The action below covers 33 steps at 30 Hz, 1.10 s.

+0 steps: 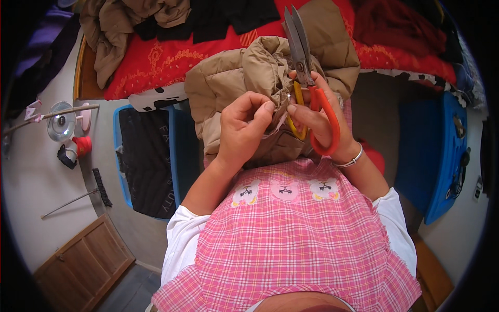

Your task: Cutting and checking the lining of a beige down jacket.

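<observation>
A tan padded jacket [223, 86] lies bunched in front of me, over the edge of the bed. My left hand [243, 125] is closed in a pinch at the jacket's edge, where a pale strip or thread shows; its exact hold is partly hidden. In my right hand [325, 112] is a large pair of scissors [298, 44], blades pointing up and away, nearly together. An orange-red loop hangs over the hand, and a yellow handle part shows beside it. The right thumb and forefinger also meet near the fabric edge, close to the left fingertips.
A bed with a red patterned cover [156, 62] stands ahead, piled with dark and tan clothes. To the left is a blue bin [174, 156] holding black fabric; to the right, a blue plastic table or stool [442, 161]. A fan [61, 121] stands far left. I wear a pink checked apron [291, 229].
</observation>
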Tool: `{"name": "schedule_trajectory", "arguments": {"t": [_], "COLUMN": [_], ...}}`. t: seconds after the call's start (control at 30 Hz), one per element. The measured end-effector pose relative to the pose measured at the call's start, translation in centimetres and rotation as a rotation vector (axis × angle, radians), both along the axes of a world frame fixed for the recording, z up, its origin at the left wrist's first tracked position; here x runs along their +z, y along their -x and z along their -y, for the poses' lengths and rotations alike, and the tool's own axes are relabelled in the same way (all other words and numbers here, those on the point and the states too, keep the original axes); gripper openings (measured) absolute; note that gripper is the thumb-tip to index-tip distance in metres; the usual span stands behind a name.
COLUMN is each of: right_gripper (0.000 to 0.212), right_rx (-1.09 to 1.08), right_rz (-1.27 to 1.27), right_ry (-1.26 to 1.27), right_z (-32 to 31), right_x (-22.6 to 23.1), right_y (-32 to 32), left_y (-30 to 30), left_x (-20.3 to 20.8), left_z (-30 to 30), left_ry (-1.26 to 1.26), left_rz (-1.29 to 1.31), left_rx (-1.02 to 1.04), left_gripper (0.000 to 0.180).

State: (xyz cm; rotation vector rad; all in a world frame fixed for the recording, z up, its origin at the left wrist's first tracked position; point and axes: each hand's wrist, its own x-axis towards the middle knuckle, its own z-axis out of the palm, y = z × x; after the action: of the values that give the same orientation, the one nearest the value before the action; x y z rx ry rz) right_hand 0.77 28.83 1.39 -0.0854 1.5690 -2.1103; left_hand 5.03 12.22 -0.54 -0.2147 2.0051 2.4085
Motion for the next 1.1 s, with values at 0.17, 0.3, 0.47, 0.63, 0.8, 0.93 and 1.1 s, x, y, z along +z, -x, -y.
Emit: {"name": "schedule_trajectory", "arguments": {"t": [0.17,0.3,0.47,0.63,0.8,0.93,1.1], "right_gripper": [0.050,0.050,0.051,0.049,0.048,0.052,0.056], "right_rx": [-0.003,0.004,0.009,0.017,0.135,0.410,0.482], "right_rz": [-0.051,-0.078,-0.056,-0.039,0.098,-0.008,0.113], "right_ry": [0.009,0.006,0.022,-0.011,-0.028,0.063,0.012], "right_z": [0.0,-0.2,-0.2,-0.3,-1.9,-4.6,-6.2], "right_x": [-0.5,-0.5,-0.4,-0.1,1.4,0.0,-0.9], "right_y": [-0.1,-0.4,-0.5,-0.4,-0.9,-2.5,-4.2], "left_y": [0.3,0.3,0.0,0.1,0.3,0.8,1.1], "left_x": [0.6,0.6,0.2,0.4,0.4,0.5,0.5], "left_z": [-0.7,-0.6,-0.7,-0.6,0.1,0.3,0.4], "left_ry": [0.502,0.599,0.132,-0.218,-0.133,-0.159,-0.193], "left_rz": [-0.348,-0.335,-0.017,0.112,0.099,0.079,0.075], "left_rx": [0.037,-0.010,-0.093,-0.166,-0.015,0.012,0.075], "left_gripper": [0.007,0.006,0.005,0.007,0.008,0.008,0.008]}}
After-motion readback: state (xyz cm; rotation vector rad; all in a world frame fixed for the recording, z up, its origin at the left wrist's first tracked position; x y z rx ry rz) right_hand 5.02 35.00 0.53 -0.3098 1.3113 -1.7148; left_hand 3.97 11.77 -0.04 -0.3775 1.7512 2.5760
